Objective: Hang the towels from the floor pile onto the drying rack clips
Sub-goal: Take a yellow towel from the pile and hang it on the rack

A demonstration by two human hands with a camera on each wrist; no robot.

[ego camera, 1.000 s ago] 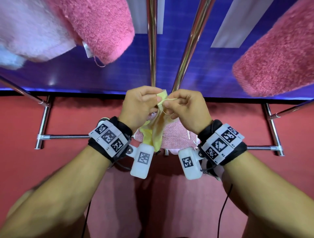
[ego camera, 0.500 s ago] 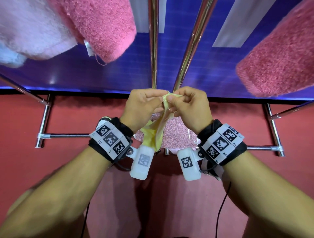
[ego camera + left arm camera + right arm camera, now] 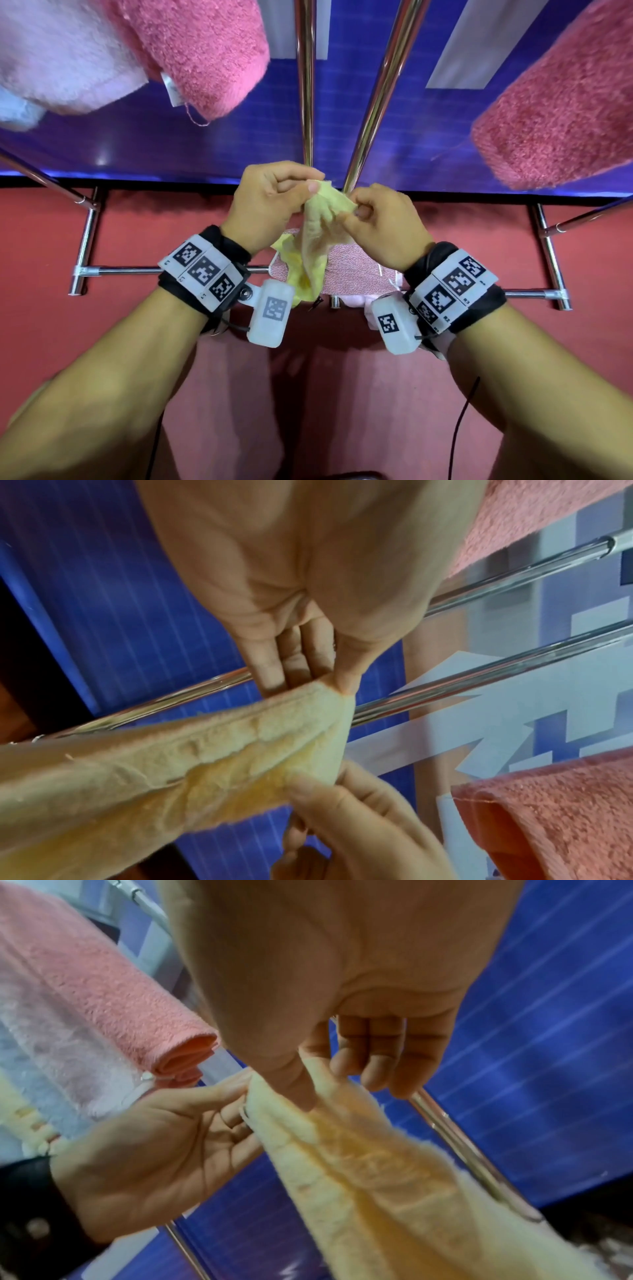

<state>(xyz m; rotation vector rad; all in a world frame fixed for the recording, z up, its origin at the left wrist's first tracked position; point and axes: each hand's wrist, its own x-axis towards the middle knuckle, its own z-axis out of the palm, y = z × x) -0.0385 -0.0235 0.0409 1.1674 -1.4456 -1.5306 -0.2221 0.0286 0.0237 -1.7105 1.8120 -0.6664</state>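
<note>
A small yellow towel (image 3: 318,236) hangs between my hands, just below two chrome rack poles (image 3: 373,102). My left hand (image 3: 274,202) pinches its top edge with thumb and forefinger; my right hand (image 3: 380,219) pinches the same edge a little to the right. The left wrist view shows the yellow towel (image 3: 205,753) stretched from my left hand (image 3: 339,680) to my right hand (image 3: 329,785). In the right wrist view the towel (image 3: 369,1164) runs down from my right hand (image 3: 308,1085), with my left hand (image 3: 219,1104) holding its corner. No clip is visible. A pink patterned towel (image 3: 356,270) lies on the floor below.
Pink towels hang on the rack at upper left (image 3: 191,48) and upper right (image 3: 561,113), with a pale one (image 3: 51,58) at the far left. The rack's base bars (image 3: 116,270) cross the red floor (image 3: 342,394). A blue wall stands behind.
My hands have moved slightly apart, spreading the towel's top edge between them. A thin loop seen between the fingers earlier is out of sight now.
</note>
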